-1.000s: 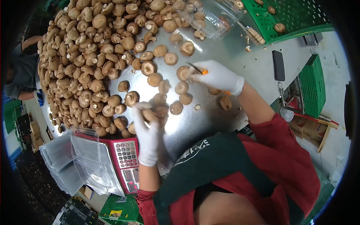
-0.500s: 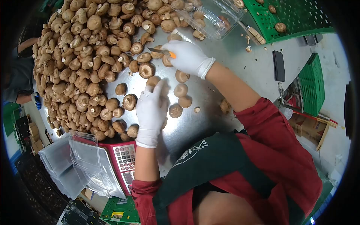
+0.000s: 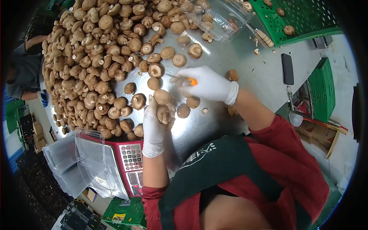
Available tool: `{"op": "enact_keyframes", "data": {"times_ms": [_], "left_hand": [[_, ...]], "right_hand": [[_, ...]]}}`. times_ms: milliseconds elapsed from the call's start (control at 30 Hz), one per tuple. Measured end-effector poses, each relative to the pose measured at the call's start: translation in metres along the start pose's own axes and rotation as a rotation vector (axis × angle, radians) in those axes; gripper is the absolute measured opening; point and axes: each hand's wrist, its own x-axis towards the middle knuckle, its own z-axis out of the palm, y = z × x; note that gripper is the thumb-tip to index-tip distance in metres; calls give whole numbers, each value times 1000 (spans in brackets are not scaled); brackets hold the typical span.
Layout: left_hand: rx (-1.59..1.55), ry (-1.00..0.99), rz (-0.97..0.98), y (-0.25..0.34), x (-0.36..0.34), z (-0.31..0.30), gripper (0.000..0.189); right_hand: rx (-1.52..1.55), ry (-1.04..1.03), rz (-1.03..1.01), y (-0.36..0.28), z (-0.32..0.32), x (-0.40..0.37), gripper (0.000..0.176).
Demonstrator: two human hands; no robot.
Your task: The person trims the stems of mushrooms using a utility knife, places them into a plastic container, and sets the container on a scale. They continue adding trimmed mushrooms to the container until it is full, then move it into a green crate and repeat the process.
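My left hand, in a white glove, has its palm turned up and its fingers curled about mushrooms. One mushroom sits at the fingertips, and another mushroom rests in the palm with its stem side showing. My right hand, gloved too, grips a small knife by its orange handle; the blade points left, above the left hand's mushrooms. Loose mushrooms lie around both hands, among them a pale-capped one and a dark, cracked one.
A big heap of mushrooms covers the left of the metal table. Clear plastic boxes stand on a red scale. At the back are a plastic tray, green crate and wooden-handled tool. A phone lies right.
My right hand has come nearer with the knife, toward my left hand. My left hand has turned from palm down to palm up, now with mushrooms in it. The view has shifted slightly.
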Motion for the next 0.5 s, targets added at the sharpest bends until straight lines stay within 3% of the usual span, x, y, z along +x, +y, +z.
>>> {"op": "enact_keyframes", "data": {"times_ms": [100,133,200,300,400,500], "left_hand": [[47,-138,-37,-9,0,-21,43],[125,-130,46,0,-15,6,41],[131,-232,82,-2,-16,3,32],[188,-125,245,-10,-30,28,28],[333,-274,176,-8,-23,-4,27],[310,-298,161,-8,-17,-18,26]], "right_hand": [[-29,84,-168,0,22,-7,43],[-111,105,-215,2,25,-9,42],[-201,109,-173,4,30,-14,38],[-118,34,-151,7,24,-14,30],[-184,-4,16,1,-3,2,29],[-443,265,-109,30,-22,51,35]]}}
